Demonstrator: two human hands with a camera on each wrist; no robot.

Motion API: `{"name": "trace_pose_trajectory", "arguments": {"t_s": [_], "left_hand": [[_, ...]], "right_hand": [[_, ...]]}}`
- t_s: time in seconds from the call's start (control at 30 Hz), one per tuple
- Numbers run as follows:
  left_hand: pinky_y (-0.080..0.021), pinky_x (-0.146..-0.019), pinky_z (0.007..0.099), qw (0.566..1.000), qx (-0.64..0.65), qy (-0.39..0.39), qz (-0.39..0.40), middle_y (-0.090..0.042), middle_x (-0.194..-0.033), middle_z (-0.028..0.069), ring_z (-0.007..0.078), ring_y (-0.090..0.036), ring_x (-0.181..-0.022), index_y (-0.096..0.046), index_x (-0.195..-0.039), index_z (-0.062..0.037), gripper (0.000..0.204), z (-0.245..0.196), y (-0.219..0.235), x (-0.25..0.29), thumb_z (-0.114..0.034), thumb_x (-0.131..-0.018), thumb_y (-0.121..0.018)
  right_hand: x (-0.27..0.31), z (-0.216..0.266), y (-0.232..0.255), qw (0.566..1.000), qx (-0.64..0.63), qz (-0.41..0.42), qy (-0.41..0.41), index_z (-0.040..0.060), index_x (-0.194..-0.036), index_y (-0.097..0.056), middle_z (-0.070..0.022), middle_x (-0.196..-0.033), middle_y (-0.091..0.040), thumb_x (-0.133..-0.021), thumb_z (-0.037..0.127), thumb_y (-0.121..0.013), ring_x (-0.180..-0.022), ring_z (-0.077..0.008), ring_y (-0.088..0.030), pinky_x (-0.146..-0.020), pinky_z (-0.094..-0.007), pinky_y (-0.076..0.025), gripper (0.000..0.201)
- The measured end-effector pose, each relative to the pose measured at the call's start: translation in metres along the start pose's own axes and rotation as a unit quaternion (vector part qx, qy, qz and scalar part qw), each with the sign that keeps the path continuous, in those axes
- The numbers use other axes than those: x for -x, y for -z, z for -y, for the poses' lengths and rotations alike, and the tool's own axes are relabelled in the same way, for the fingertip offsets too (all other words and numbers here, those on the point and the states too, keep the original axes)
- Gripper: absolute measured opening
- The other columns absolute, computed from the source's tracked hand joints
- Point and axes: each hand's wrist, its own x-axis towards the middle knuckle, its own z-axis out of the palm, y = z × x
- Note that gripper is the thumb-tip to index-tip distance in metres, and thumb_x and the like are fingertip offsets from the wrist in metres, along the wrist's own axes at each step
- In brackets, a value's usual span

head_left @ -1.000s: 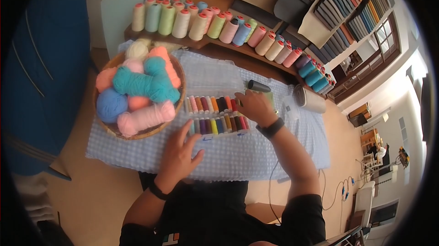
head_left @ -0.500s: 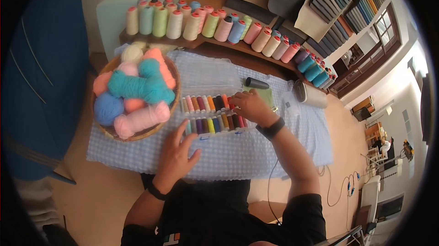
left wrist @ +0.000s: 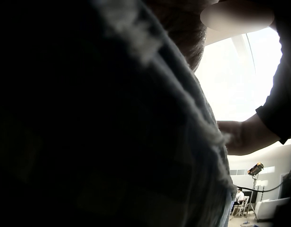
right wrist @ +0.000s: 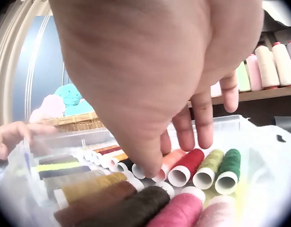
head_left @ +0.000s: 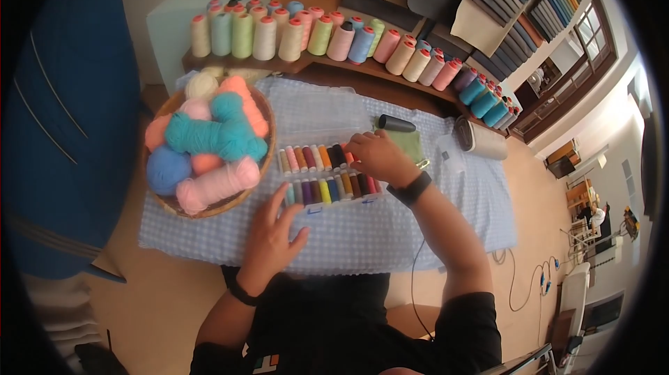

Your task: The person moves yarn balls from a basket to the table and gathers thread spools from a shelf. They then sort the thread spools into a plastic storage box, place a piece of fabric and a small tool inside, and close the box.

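A clear plastic box point(head_left: 311, 210) holds two rows of small thread spools in many colours. At the right part of its back row, my right hand point(head_left: 382, 159) reaches down from above. In the right wrist view its thumb point(right wrist: 149, 165) and fingertips pinch a coral thread spool point(right wrist: 173, 160), between black spools and a red spool point(right wrist: 187, 168). An olive spool point(right wrist: 209, 169) and a green spool point(right wrist: 229, 171) lie to the right. My left hand point(head_left: 270, 232) is at the box's front left corner, fingers spread and holding nothing. The left wrist view is mostly dark, with a blurred cloth edge point(left wrist: 183, 99).
A wicker basket point(head_left: 270, 134) of yarn stands left of the box. Behind are the box's clear lid point(head_left: 317, 110) and a shelf point(head_left: 306, 61) with large thread cones. To the right lie a dark cylinder point(head_left: 396, 123), green cloth point(head_left: 406, 143) and a grey roll point(head_left: 481, 138).
My right hand has shifted slightly left along the back row and now has its fingertips down at the coral spool. The left hand has stayed at the box corner. The head view has shifted slightly.
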Motion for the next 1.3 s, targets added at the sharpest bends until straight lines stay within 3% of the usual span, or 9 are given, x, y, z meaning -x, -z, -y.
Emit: {"name": "trace_pose_trajectory", "arguments": {"t_s": [0.23, 0.33, 0.63, 0.73, 0.83, 0.93, 1.3], "left_hand": [[-0.049, -0.109, 0.0526, 1.000, 0.003, -0.003, -0.004, -0.046, -0.162, 0.0217, 0.0453, -0.056, -0.136, -0.067, -0.126, -0.0057, 0.044, 0.000, 0.000, -0.001, -0.014, -0.086, -0.083], [-0.049, -0.109, 0.0526, 1.000, 0.004, -0.004, -0.002, -0.045, -0.162, 0.0220, 0.0456, -0.056, -0.137, -0.067, -0.126, -0.0057, 0.045, -0.001, 0.001, -0.001, -0.014, -0.085, -0.083], [-0.049, -0.109, 0.0529, 1.000, 0.005, -0.005, -0.003, -0.045, -0.163, 0.0221, 0.0461, -0.056, -0.136, -0.066, -0.127, -0.0059, 0.046, 0.000, 0.000, 0.000, -0.014, -0.085, -0.083], [-0.049, -0.109, 0.0531, 1.000, 0.003, -0.006, -0.004, -0.045, -0.163, 0.0221, 0.0460, -0.056, -0.136, -0.066, -0.128, -0.0061, 0.046, 0.001, -0.001, 0.000, -0.014, -0.085, -0.083], [-0.049, -0.109, 0.0533, 1.000, 0.006, -0.002, -0.004, -0.044, -0.163, 0.0220, 0.0456, -0.056, -0.136, -0.066, -0.128, -0.0062, 0.047, 0.000, -0.002, 0.001, -0.014, -0.085, -0.082], [-0.049, -0.109, 0.0532, 1.000, 0.001, -0.002, 0.000, -0.045, -0.163, 0.0219, 0.0454, -0.057, -0.135, -0.066, -0.128, -0.0060, 0.047, 0.000, 0.000, -0.001, -0.013, -0.085, -0.082], [-0.049, -0.110, 0.0528, 1.000, -0.001, -0.008, -0.007, -0.045, -0.162, 0.0225, 0.0459, -0.057, -0.135, -0.066, -0.128, -0.0057, 0.046, 0.000, 0.000, 0.000, -0.013, -0.085, -0.082]], "right_hand": [[-0.017, 0.020, 0.013, 0.998, -0.053, 0.026, 0.016, 0.0122, -0.115, -0.070, -0.0041, -0.111, -0.066, -0.084, 0.024, -0.084, -0.110, -0.0249, -0.066, -0.094, -0.0410, -0.046, 0.036], [-0.021, 0.018, 0.003, 0.999, 0.004, 0.037, 0.018, 0.0125, -0.114, -0.070, -0.0043, -0.109, -0.066, -0.082, 0.025, -0.085, -0.109, -0.0246, -0.066, -0.093, -0.0407, -0.045, 0.038], [-0.018, 0.019, 0.013, 0.997, -0.071, 0.018, 0.008, 0.0115, -0.114, -0.070, -0.0067, -0.109, -0.066, -0.088, 0.019, -0.078, -0.105, -0.0289, -0.067, -0.093, -0.0427, -0.047, 0.029], [-0.014, 0.022, 0.009, 0.986, -0.145, 0.011, 0.083, 0.0114, -0.105, -0.071, -0.0054, -0.102, -0.066, -0.088, 0.020, -0.077, -0.100, -0.0288, -0.068, -0.087, -0.0455, -0.052, 0.020], [-0.007, 0.038, 0.003, 0.989, -0.124, -0.013, 0.078, 0.0102, -0.104, -0.070, -0.0064, -0.100, -0.066, -0.088, 0.019, -0.076, -0.099, -0.0309, -0.069, -0.087, -0.0491, -0.054, 0.020], [-0.008, 0.038, -0.008, 0.991, -0.115, 0.005, 0.063, 0.0097, -0.112, -0.069, -0.0100, -0.103, -0.066, -0.087, 0.015, -0.076, -0.100, -0.0326, -0.068, -0.089, -0.0448, -0.054, 0.026], [-0.006, 0.040, -0.013, 0.998, -0.032, -0.019, 0.056, 0.0072, -0.095, -0.064, -0.0098, -0.088, -0.070, -0.089, 0.009, -0.065, -0.090, -0.0328, -0.071, -0.087, -0.0487, -0.054, 0.007]]}}
